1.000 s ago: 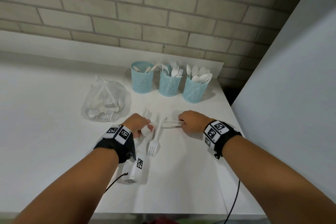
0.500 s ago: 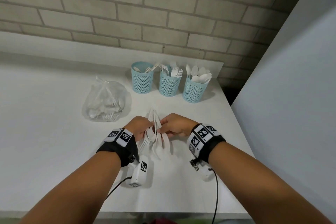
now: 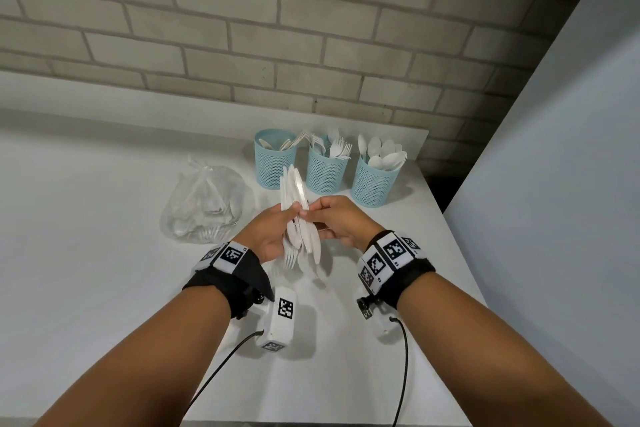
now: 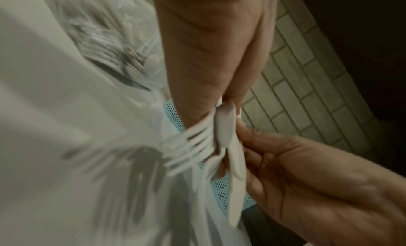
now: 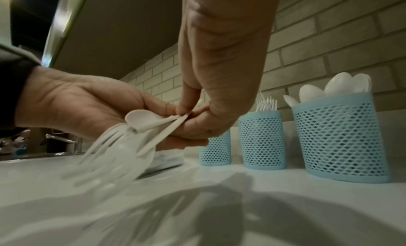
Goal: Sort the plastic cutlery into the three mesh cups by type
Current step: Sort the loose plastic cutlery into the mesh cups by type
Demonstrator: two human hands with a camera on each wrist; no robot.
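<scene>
A bundle of white plastic cutlery [image 3: 298, 218] is held above the table between both hands. My left hand [image 3: 273, 232] grips it from the left, and my right hand [image 3: 330, 220] pinches its handles from the right. In the left wrist view the bundle shows blurred forks [image 4: 191, 145], a spoon [image 4: 224, 126] and a knife [image 4: 236, 180]. The right wrist view shows the spoon [image 5: 142, 119] and knife [image 5: 162, 137] under my right thumb. Three blue mesh cups stand behind: the left cup [image 3: 275, 163] with knives, the middle cup [image 3: 327, 170] with forks, the right cup [image 3: 375, 184] with spoons.
A knotted clear plastic bag [image 3: 204, 208] with more cutlery lies left of the hands. The white table [image 3: 104, 253] ends at a brick wall behind the cups. A grey panel [image 3: 554, 184] rises along the table's right edge. Cables trail from both wrists.
Both hands came together from the table and gathered the loose pieces into one bundle. The bundle has since risen off the table and tilted more upright.
</scene>
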